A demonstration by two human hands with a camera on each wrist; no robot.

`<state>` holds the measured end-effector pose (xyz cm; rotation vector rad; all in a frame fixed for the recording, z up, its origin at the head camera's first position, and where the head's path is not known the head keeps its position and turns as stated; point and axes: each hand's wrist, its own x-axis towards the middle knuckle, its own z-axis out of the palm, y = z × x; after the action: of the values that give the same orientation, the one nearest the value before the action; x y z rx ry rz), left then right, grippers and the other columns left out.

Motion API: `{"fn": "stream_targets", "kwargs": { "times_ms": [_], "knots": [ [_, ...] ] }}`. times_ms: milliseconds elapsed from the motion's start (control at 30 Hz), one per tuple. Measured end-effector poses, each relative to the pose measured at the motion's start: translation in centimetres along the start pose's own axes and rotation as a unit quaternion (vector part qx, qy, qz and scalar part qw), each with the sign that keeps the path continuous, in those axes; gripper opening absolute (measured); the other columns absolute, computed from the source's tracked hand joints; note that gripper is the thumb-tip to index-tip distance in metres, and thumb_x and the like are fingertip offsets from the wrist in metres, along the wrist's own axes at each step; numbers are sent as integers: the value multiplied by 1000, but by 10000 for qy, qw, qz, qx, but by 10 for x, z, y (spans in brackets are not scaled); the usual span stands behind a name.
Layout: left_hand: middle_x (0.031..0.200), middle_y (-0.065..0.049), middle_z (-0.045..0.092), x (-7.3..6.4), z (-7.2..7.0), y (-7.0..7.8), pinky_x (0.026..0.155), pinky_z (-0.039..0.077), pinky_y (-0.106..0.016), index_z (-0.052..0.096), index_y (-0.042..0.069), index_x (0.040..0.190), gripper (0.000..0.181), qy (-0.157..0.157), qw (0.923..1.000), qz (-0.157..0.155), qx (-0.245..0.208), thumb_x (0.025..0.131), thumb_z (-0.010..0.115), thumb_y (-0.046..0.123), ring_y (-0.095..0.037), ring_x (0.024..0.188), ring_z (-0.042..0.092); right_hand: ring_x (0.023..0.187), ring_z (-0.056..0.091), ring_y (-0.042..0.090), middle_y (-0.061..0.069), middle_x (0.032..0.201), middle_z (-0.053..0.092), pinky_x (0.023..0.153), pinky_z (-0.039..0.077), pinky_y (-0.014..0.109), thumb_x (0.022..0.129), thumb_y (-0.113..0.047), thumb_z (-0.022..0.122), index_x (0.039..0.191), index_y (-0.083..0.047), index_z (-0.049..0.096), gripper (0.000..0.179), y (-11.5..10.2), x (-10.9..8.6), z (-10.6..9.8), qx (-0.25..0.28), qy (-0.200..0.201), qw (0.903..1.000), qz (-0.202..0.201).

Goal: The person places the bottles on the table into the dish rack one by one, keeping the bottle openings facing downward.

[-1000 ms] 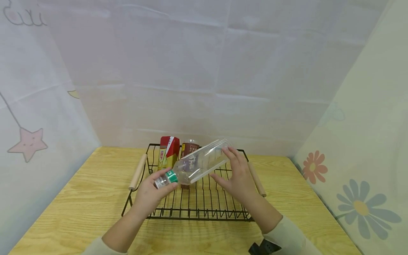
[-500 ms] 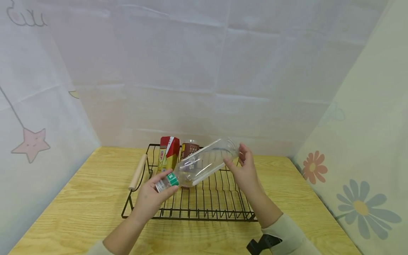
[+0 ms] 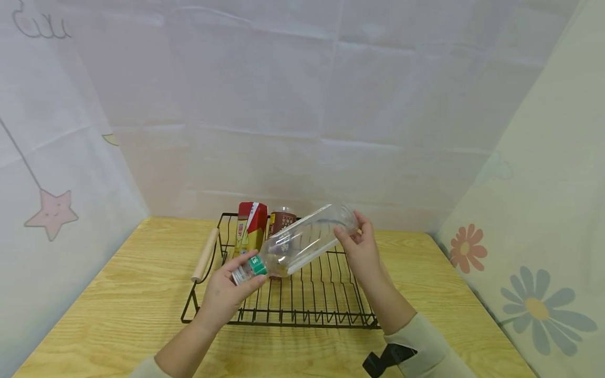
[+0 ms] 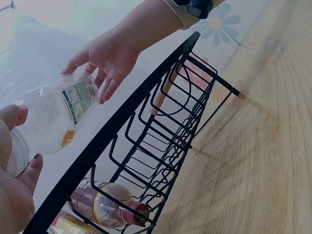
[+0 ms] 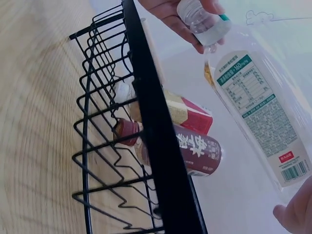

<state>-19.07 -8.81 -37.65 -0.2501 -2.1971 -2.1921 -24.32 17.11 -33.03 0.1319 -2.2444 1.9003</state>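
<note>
A clear plastic bottle (image 3: 307, 242) hangs tilted above a black wire rack (image 3: 302, 326), its capped end low at the left. My left hand (image 3: 222, 291) grips it around the cap and the green-banded neck. At the base end, my right hand (image 3: 366, 257) holds it with the thumb on the near side and fingers behind. A printed white and green label (image 5: 261, 102) shows in the right wrist view, and a little amber liquid (image 5: 209, 75) has gathered near the neck. The bottle is otherwise see-through.
Inside the rack lie a red and yellow carton (image 3: 250, 223) and a brown-labelled bottle (image 3: 281, 219), side by side at the left. The rack has a wooden handle (image 3: 206, 255) and stands on a wood-grain table (image 3: 118, 310). A pale cloth wall (image 3: 283, 105) rises behind.
My right hand has shifted right, from the bottle's side to around its base, and the base end has swung slightly right. My left hand keeps its grip on the neck.
</note>
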Motion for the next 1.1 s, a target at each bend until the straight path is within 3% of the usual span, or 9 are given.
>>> {"fn": "stream_targets", "kwargs": {
  "times_ms": [167, 300, 533, 633, 800, 1100],
  "knots": [
    [110, -10, 50, 0, 1, 0, 66, 54, -26, 51, 24, 117, 50, -26, 10000, 36, -68, 71, 70, 25, -17, 88, 57, 125, 34, 18, -5, 136, 26, 105, 28, 42, 81, -48, 50, 128, -22, 27, 58, -3, -3, 2, -15, -63, 9999, 150],
    [110, -9, 51, 0, 2, 0, 66, 54, -25, 52, 25, 116, 49, -39, 10000, 83, -33, 70, 70, 24, -17, 89, 57, 124, 36, 19, -2, 135, 27, 105, 29, 39, 83, -42, 51, 128, -18, 27, 56, -7, -2, 4, 345, -51, 9994, 27],
    [110, -4, 55, -1, 4, 0, 67, 53, -24, 52, 30, 114, 54, -142, 9980, -108, 600, 65, 74, 31, -18, 91, 56, 124, 35, 15, 0, 132, 35, 107, 25, 37, 81, -36, 57, 128, -19, 25, 59, -18, -4, 5, 701, 111, 9975, -16],
    [111, -5, 55, -1, 5, -1, 70, 53, -24, 52, 25, 114, 53, -375, 9975, -166, 568, 65, 74, 29, -19, 94, 54, 121, 37, 16, 0, 131, 35, 107, 27, 34, 81, -30, 58, 128, -18, 24, 59, -25, -5, 7, 1061, 6, 9942, -151],
    [117, -8, 53, -1, 8, -1, 75, 52, -24, 49, 16, 114, 52, -795, 9953, 0, 549, 68, 72, 23, -23, 103, 53, 122, 35, 16, -1, 135, 29, 105, 30, 30, 82, -20, 58, 132, -19, 19, 63, -36, -7, 12, 1510, -145, 9880, -283],
    [119, -5, 54, -1, 12, -3, 82, 50, -24, 49, 17, 113, 53, -651, 9957, 11, 655, 66, 73, 20, -23, 109, 52, 125, 34, 17, -1, 142, 19, 105, 30, 31, 81, -16, 60, 136, -25, 9, 76, -48, -12, 22, 1642, -169, 9858, -305]
  ]
}}
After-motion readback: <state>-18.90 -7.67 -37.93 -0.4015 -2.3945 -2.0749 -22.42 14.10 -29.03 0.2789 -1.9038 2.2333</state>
